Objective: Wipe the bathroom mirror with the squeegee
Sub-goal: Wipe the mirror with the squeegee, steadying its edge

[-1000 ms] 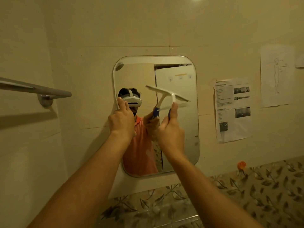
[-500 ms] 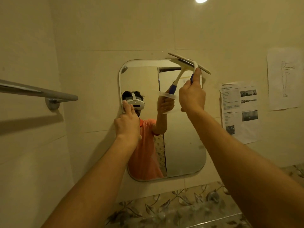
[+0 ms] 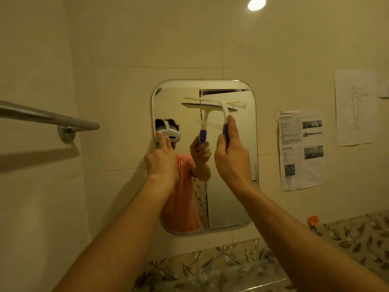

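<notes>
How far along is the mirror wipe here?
Done: the right hand grips the squeegee by its handle. In hand: its blade is at the upper part of the mirror while the left hand touches the left edge. Left: the glass below; wiped areas cannot be told.

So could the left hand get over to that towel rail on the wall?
Probably yes. The left hand rests with straight fingers on the left edge of the mirror, holding nothing, and only bare wall lies between it and the near end of the towel rail.

Dim warm light from ceiling lamp; soft focus, edges bowed.
</notes>
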